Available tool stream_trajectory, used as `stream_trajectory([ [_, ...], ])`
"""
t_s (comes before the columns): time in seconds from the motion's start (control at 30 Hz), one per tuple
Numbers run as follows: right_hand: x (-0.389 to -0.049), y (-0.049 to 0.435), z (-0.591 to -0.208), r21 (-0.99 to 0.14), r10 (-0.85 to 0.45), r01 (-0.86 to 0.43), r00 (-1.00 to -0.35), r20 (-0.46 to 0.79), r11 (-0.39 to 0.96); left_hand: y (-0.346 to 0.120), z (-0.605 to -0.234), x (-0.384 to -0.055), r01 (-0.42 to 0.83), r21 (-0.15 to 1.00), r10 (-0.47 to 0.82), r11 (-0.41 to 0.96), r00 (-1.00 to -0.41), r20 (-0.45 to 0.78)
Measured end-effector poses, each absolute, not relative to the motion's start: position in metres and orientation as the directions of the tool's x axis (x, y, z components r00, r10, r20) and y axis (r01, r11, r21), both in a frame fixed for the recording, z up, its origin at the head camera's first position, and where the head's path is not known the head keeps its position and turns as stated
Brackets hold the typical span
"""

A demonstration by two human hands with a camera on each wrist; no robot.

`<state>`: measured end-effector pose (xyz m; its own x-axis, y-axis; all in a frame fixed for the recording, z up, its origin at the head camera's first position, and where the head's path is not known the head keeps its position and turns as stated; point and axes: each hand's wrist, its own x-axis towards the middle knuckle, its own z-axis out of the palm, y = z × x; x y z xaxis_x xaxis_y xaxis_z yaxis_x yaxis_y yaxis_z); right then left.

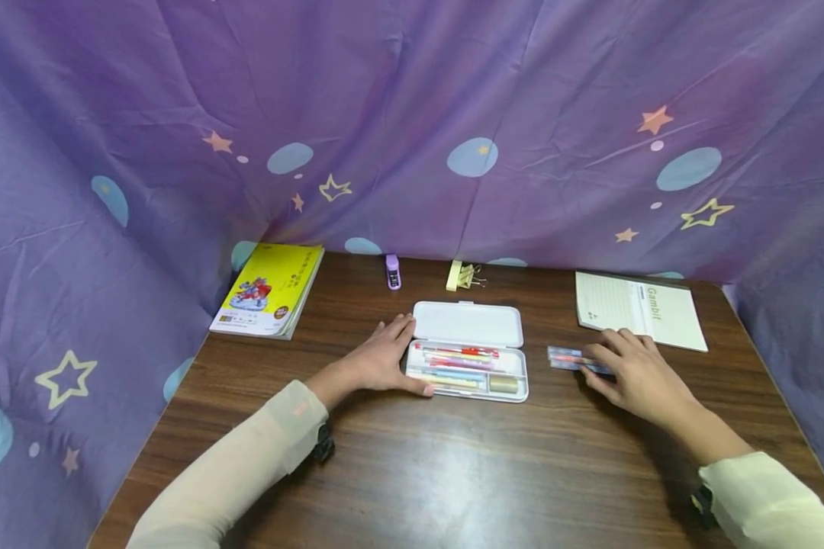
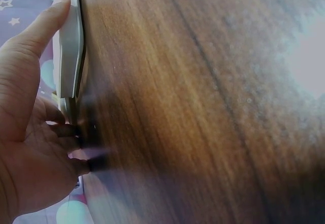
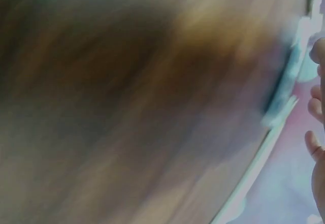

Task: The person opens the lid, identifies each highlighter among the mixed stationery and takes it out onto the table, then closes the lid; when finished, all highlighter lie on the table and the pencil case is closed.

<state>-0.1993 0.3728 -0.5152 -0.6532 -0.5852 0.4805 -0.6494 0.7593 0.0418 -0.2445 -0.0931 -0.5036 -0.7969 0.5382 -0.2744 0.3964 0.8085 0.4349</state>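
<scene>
A white pencil case (image 1: 465,369) lies open on the table, its lid (image 1: 467,324) folded back. Inside are several pens and pencils (image 1: 456,366) and a small tan block (image 1: 503,384). My left hand (image 1: 379,357) rests at the case's left end, thumb along the front wall and fingers spread towards the lid. The left wrist view also shows that hand (image 2: 35,132) against the case (image 2: 71,46). On the right, my right hand (image 1: 633,370) is over a small clear, bluish packet (image 1: 564,357) with something orange-red in it. The right wrist view is blurred; the fingers (image 3: 316,102) look apart from the packet.
A yellow-covered stack of books (image 1: 268,290) stands at the left back. A purple stapler-like item (image 1: 393,272), a pale yellow block (image 1: 453,276) and binder clips (image 1: 468,277) lie behind the case. A notebook (image 1: 673,313) lies behind my right hand. Purple curtain (image 1: 412,114) encloses the table.
</scene>
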Motion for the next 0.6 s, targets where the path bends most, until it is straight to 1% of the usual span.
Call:
stream_trajectory([
  [0.1, -0.206, 0.349, -0.505, 0.029, -0.6, -0.668, -0.647, 0.47, 0.743, -0.094, -0.503, -0.244, 0.396, 0.435, 0.537, 0.809, -0.798, -0.272],
  [0.2, -0.213, 0.321, -0.497, 0.032, -0.627, -0.695, -0.627, 0.462, 0.719, -0.094, -0.504, -0.244, 0.399, 0.435, 0.539, 0.807, -0.798, -0.269],
  [0.47, -0.229, 0.251, -0.495, 0.067, -0.712, -0.781, -0.527, 0.463, 0.621, -0.094, -0.507, -0.245, 0.399, 0.434, 0.536, 0.808, -0.802, -0.263],
  [0.6, -0.232, 0.224, -0.496, 0.054, -0.732, -0.798, -0.521, 0.44, 0.601, -0.095, -0.508, -0.245, 0.402, 0.429, 0.536, 0.809, -0.804, -0.259],
])
